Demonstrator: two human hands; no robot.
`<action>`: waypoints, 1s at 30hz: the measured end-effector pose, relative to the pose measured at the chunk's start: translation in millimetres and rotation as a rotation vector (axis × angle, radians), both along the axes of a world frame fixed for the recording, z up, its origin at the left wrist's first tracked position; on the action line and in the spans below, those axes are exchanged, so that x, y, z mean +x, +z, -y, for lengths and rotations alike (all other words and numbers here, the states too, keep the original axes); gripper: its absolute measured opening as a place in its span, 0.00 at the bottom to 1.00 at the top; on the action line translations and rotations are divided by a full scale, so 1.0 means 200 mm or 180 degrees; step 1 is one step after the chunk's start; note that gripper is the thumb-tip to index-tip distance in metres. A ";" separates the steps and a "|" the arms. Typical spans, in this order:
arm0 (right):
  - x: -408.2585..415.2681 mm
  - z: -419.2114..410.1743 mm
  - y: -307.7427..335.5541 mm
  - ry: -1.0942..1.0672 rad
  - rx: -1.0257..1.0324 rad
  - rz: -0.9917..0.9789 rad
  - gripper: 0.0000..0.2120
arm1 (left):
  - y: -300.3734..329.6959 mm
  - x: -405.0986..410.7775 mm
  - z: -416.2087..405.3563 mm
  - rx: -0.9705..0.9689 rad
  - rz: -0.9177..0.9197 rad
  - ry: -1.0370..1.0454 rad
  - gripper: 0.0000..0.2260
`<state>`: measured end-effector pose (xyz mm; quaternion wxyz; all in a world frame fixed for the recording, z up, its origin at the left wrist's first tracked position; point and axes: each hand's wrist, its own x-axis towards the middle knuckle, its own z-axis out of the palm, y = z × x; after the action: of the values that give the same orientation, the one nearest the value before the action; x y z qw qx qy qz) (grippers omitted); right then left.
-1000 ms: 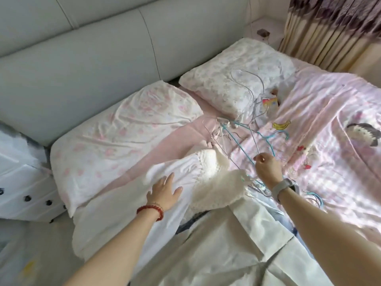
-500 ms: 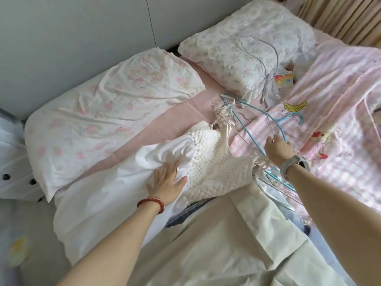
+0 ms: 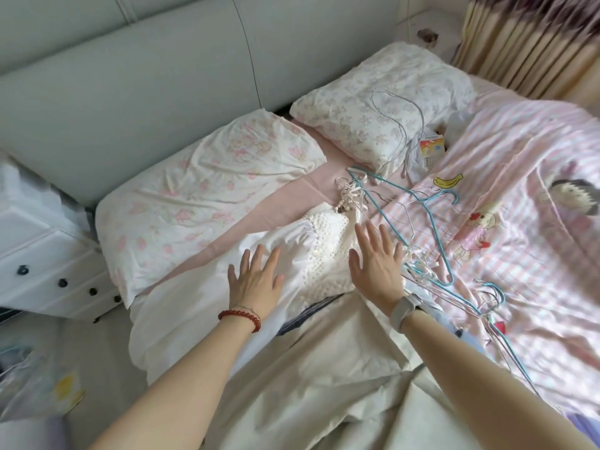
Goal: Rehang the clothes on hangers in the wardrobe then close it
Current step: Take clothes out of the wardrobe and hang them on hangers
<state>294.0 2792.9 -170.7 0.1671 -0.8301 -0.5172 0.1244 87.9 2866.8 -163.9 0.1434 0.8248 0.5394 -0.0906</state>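
On the bed, both hands' straight fingers (image 3: 373, 237) press flat on the white garment (image 3: 311, 254).

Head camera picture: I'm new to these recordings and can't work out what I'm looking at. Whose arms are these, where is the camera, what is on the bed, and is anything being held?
There is no machine here. A person wears one wide-angle camera on the head, looking down at their own two arms over a bed.

The left hand, with a red bead bracelet at the wrist, lies flat with straight fingers on a white cotton garment with a crocheted top. The right hand, with a pale wristband, is spread open over the crocheted part. Neither hand has a grip on anything.

Beside the right hand lies a tangle of thin teal and white wire hangers on a pink striped quilt with cartoon pictures. Nearer the padded headboard lie two floral pillows. A cream sheet covers the near part of the bed.

No wardrobe shows in this picture.
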 end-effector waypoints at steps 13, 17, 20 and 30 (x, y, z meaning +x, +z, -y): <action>-0.97 0.77 0.36 0.1106 -0.0048 -0.0454 0.23 | 0.41 -0.69 0.99 0.0294 0.0276 0.1141 0.22; -1.22 1.08 0.38 0.1450 -0.0175 -0.0449 0.24 | 0.41 -0.90 1.41 0.0232 0.0338 0.1503 0.22; -1.37 1.36 0.38 0.1844 -0.0351 -0.0299 0.23 | 0.42 -1.03 1.79 0.0264 0.0418 0.1767 0.22; -2.02 2.16 0.46 0.3605 -0.0667 -0.0012 0.23 | 0.40 -1.50 3.04 0.0117 0.0397 0.2866 0.21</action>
<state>-109.7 2361.6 -79.2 -0.0078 -0.4356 -0.8657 0.2465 -211.8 2258.6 -83.8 0.1860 0.5144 0.8362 0.0402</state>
